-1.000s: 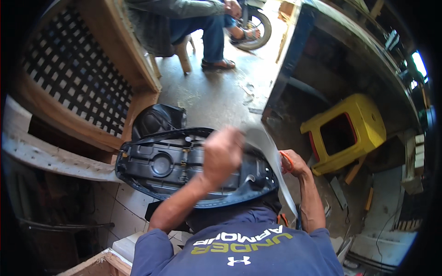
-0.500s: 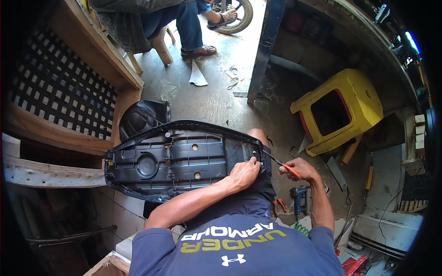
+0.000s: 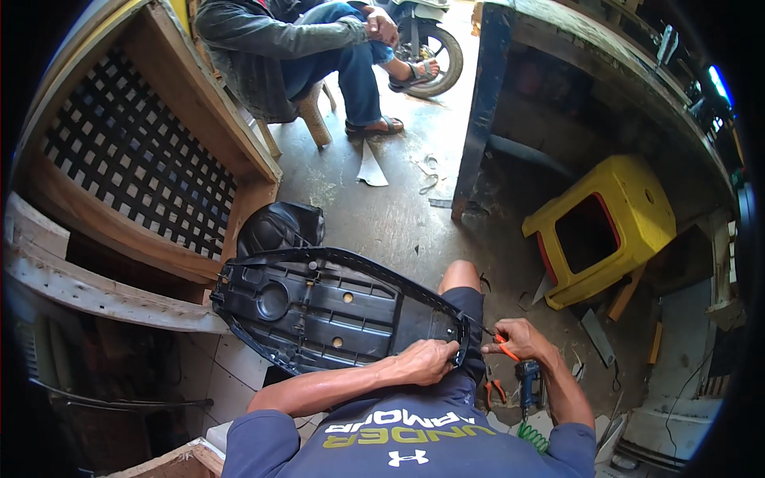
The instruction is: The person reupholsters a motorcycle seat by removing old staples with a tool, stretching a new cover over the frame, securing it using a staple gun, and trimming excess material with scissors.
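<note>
An upturned motorcycle seat (image 3: pixel 362 315) lies across my lap, its black ribbed plastic base facing up and black cover around the rim. My left hand (image 3: pixel 428 360) is closed at the narrow right end, fingers bent against the seat's edge; its fingertips are partly hidden. My right hand (image 3: pixel 518 340) is closed around an orange-handled tool (image 3: pixel 505 347) with a slim dark shaft. The shaft points left toward the seat's narrow end; where its tip meets the rim is unclear.
Beside my right leg lie orange-handled pliers (image 3: pixel 496 390) and a blue air tool (image 3: pixel 527 382) with a green coiled hose (image 3: pixel 532 435). A yellow stool (image 3: pixel 637 231) lies tipped over at right. A webbed wooden frame (image 3: pixel 147 155) stands left. Ahead, a person (image 3: pixel 295 56) sits near a motorcycle wheel (image 3: pixel 438 60).
The whole view has shifted, with the scene sitting lower and further right. My right hand is closer to the seat's end. My left hand stays at the narrow end, its fingers more bent.
</note>
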Motion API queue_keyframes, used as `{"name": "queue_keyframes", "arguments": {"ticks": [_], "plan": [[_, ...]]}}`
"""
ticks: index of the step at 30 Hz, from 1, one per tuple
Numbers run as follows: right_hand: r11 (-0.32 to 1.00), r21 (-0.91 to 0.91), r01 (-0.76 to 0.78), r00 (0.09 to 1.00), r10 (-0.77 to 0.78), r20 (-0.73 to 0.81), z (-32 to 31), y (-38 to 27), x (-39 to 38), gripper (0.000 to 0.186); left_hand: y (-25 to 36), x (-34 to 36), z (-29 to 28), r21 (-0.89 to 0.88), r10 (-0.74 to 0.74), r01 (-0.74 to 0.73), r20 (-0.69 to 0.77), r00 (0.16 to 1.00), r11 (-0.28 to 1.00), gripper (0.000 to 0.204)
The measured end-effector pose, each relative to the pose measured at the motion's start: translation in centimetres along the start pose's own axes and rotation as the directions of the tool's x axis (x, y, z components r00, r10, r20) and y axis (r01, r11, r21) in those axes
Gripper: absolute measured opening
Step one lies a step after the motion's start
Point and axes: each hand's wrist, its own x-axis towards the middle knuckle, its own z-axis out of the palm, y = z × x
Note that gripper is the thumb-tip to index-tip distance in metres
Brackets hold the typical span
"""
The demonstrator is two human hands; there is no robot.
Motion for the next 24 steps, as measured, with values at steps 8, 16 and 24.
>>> {"name": "queue_keyframes", "arguments": {"ticks": [8,16,24], "plan": [[0.964,-0.258,0.063,0.982,-0.014,0.186,-1.8,-1.3,-0.3,0.079,-0.5,0.7,-3.5,0.025,0.043,-0.046,0.118,0.992,0.999,0.024],[0.94,-0.283,0.193,0.932,-0.085,0.354,-2.0,-1.0,0.9,0.078,0.7,1.4,-4.2,0.092,-0.011,0.0,0.123,0.992,0.996,0.02],[0.859,-0.335,0.388,0.897,-0.269,0.349,-1.4,-2.6,2.8,0.058,-1.0,2.0,-5.0,0.037,0.087,-0.094,0.158,0.984,0.995,0.02]]}}
